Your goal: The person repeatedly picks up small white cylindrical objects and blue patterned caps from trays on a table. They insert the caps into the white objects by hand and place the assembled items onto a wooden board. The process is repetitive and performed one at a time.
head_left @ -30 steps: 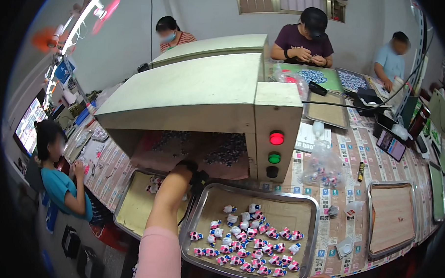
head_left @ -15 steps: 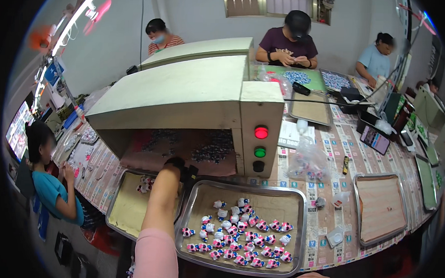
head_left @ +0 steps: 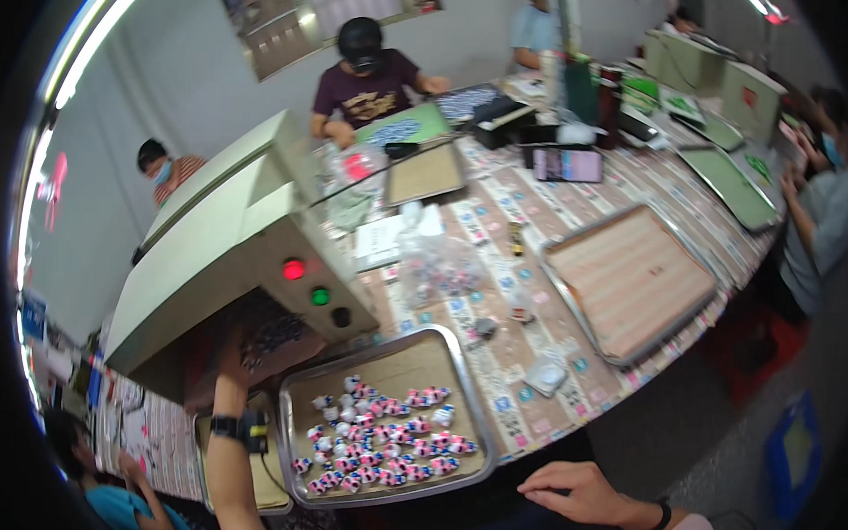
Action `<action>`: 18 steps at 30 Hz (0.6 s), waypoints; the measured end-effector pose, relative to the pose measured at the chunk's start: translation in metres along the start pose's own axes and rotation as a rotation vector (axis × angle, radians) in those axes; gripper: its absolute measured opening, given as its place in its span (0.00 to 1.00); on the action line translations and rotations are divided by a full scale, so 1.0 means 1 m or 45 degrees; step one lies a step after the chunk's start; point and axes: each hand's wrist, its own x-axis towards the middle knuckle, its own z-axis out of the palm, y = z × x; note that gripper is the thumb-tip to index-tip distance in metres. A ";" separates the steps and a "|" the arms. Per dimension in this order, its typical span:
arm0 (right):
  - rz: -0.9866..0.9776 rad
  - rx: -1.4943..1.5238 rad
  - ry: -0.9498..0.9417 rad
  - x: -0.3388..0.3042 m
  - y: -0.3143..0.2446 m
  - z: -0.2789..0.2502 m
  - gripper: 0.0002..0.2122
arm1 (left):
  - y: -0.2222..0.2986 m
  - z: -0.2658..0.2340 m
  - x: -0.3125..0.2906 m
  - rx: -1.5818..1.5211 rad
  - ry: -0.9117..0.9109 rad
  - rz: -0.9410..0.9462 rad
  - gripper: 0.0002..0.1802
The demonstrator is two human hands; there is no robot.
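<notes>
My left hand (head_left: pixel 232 354) reaches into the opening of a cream-coloured box machine (head_left: pixel 229 235), its wrist wearing a black band. Inside lies a layer of small dark pieces (head_left: pixel 270 339); shadow and blur hide my fingers, so what they touch is unclear. Just right of that forearm, a metal tray (head_left: pixel 480 407) carries many small pink, white and blue figures (head_left: pixel 381 436). Off the tray's lower right corner, my right hand (head_left: pixel 573 490) hovers with fingers stretched forward and nothing in them.
A second lined tray (head_left: pixel 629 281) lies to the right, and a yellow-lined tray (head_left: pixel 265 479) sits under my left forearm. Between them are a plastic bag of pieces (head_left: pixel 442 270), a small packet (head_left: pixel 546 372) and a phone (head_left: pixel 568 165). Several people work around the table.
The view has swung right and tilted. My left hand has gone deeper into the machine's opening. My right hand, barely showing at the lower edge before, is now fully in sight.
</notes>
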 end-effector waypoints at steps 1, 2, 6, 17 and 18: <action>-0.061 0.013 0.050 -0.003 0.008 -0.006 0.08 | 0.001 0.004 -0.008 -0.140 -0.054 -0.081 0.18; -0.106 -0.058 0.147 -0.002 0.011 -0.015 0.07 | 0.005 0.001 -0.025 -0.273 -0.090 -0.154 0.18; -0.269 -0.612 0.643 0.011 0.033 -0.066 0.10 | 0.038 0.062 -0.098 -0.645 -0.196 -0.295 0.12; -0.187 -1.169 0.705 0.029 0.074 -0.103 0.13 | 0.156 0.277 -0.252 -0.613 -0.924 -0.334 0.13; -0.167 -1.193 0.708 0.022 0.072 -0.105 0.13 | 0.163 0.308 -0.259 -0.585 -0.983 -0.355 0.14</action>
